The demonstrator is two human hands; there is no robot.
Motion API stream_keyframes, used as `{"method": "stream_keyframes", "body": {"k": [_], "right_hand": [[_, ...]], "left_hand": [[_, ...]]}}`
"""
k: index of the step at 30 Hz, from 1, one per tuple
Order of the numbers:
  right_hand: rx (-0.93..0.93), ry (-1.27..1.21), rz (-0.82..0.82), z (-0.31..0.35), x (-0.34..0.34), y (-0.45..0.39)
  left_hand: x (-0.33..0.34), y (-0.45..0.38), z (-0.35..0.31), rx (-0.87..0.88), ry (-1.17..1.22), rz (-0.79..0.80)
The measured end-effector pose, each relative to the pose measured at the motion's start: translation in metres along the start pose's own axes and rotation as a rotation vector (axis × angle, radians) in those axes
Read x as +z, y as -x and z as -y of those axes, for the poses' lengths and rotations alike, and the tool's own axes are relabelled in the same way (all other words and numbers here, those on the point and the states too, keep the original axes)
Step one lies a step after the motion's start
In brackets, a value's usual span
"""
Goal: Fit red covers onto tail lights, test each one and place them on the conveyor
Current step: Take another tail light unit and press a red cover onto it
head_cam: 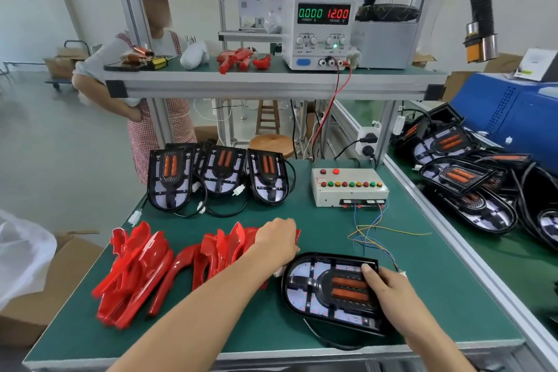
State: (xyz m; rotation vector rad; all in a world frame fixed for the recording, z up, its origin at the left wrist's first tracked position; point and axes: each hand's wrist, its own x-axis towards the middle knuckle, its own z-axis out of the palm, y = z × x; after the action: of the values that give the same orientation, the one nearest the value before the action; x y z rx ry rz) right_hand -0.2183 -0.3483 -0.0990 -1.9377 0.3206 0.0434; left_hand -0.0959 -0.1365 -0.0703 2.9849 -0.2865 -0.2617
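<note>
Green matting covered the table (302,220), a smooth felt-like sheet edged in aluminium rail. At twelve o'clock on it stood three bare tail lights (216,177) in a row, upright and leaning back, each a black rounded-oblong shell with two orange bars and a trailing black cable. One more tail light (329,290) lay flat at five o'clock, same glossy black rim, pale patterned inner panel. At nine o'clock glossy red covers (142,269) were heaped in two loose piles, curved thin plastic, too tangled to count. One cream test box (349,187) with a row of coloured buttons sat at two o'clock, thin coloured wires spilling from its front. Her left hand (276,240), forearm stretched forward, knuckles up, curled down onto the nearer pile, gripping a red cover. Her right hand (389,285) held the flat tail light at its right end, thumb laid on top, fingers hidden beneath.
</note>
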Motion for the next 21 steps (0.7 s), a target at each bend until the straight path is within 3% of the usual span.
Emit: {"method": "stream_keyframes", "body": {"k": [3,5,10,13,18,21], "right_hand": [[-0.004,0.048,0.02,0.0,0.0,-0.001],[0.002,0.049,0.04,0.0,-0.002,-0.002],[0.028,0.054,0.082,0.003,-0.005,-0.002],[-0.007,0.074,0.021,0.005,-0.008,0.004],[-0.284,0.167,-0.358,0.015,-0.012,0.016],[-0.415,0.177,-0.3,0.028,-0.012,0.015]], "left_hand": [[-0.007,-0.006,-0.001,-0.003,-0.006,-0.018],[-0.016,-0.006,-0.002,-0.003,0.037,-0.114],[-0.041,0.0,-0.004,0.14,0.368,-0.632],[-0.051,0.009,-0.005,0.259,0.67,-0.801],[-0.049,0.031,-0.016,0.291,1.361,-0.665],[-0.033,0.042,-0.024,0.346,1.549,-0.512]]}}
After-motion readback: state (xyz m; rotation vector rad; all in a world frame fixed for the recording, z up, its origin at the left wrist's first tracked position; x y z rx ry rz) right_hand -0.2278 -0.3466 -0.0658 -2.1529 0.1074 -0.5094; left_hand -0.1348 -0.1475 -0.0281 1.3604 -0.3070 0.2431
